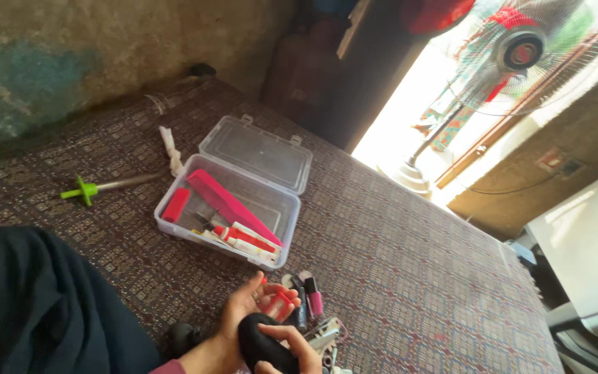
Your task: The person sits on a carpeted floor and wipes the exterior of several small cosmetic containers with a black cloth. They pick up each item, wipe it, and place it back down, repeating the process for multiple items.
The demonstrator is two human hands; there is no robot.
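My left hand [247,310] is at the bottom centre, fingers curled loosely around a small red item [277,303]. My right hand [297,346] is just below it, fingers wrapped over a rounded black object [263,346] that rests against my left wrist. Right beside the hands, a pink lipstick [313,299], a dark tube [300,308] and some metal pieces [324,336] lie on the patterned mat [396,263]. Farther up stands an open clear plastic box [174,232] holding a pink comb [226,201], a red piece [176,204] and red-and-white tubes [247,241].
A green-handled tool [84,188] and a twisted white cloth [171,149] lie left of the box. My dark-clothed knee [36,305] fills the lower left. A small black thing [183,336] sits by it. A standing fan [520,48] is by the bright doorway at upper right.
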